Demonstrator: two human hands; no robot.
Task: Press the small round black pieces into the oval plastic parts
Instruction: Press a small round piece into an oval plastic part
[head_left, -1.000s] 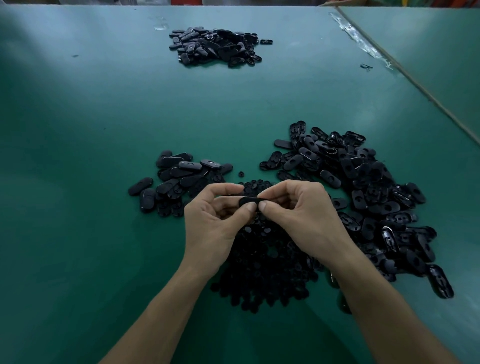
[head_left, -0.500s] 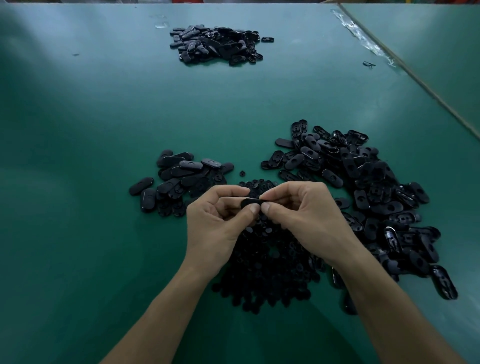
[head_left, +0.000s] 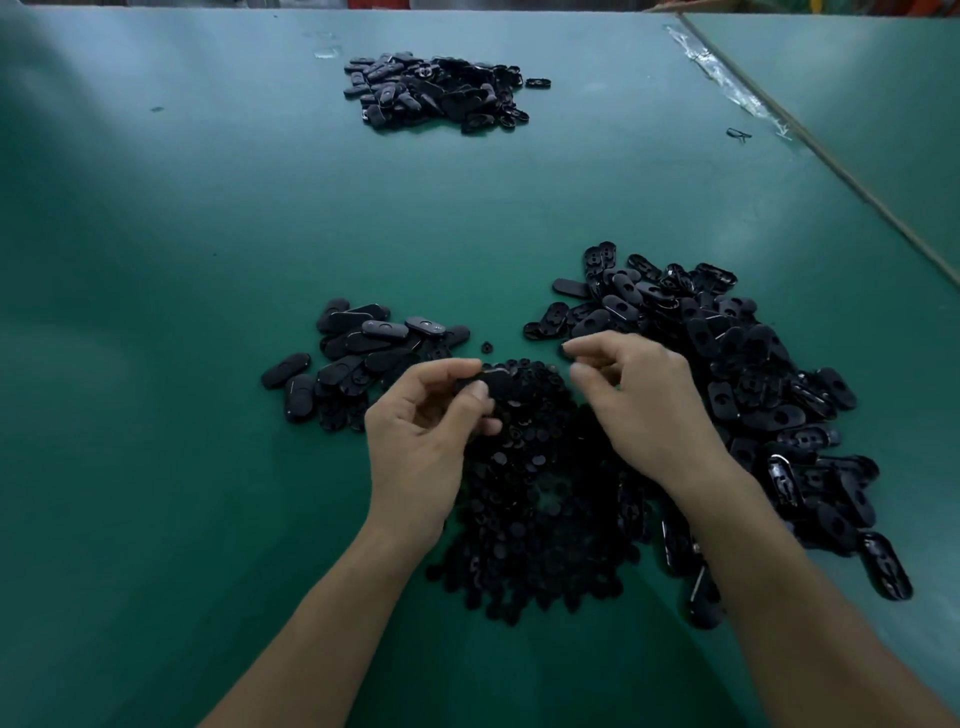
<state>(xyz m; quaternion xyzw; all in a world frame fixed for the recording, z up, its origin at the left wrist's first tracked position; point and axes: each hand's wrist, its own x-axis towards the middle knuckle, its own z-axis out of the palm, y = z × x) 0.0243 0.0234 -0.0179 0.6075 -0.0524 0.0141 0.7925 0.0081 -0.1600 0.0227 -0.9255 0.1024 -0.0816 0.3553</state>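
My left hand (head_left: 426, 421) pinches a black oval plastic part (head_left: 491, 383) between thumb and fingers, just above the far end of a heap of small round black pieces (head_left: 540, 499). My right hand (head_left: 644, 405) hovers a little to the right of the part, its fingers loosely curled and holding nothing that I can see. A big pile of oval parts (head_left: 727, 364) spreads to the right of that hand. To the left of my left hand lies a smaller group of oval parts (head_left: 363, 353).
A third pile of oval parts (head_left: 441, 91) sits far back on the green table (head_left: 156, 467). One loose round piece (head_left: 487, 347) lies between the near piles. A seam with tape (head_left: 769, 114) runs along the right, and a small clip (head_left: 738, 135) lies near it.
Both hands held the oval part together before. My right hand has let go and drawn off to the right, and the left hand keeps the part.
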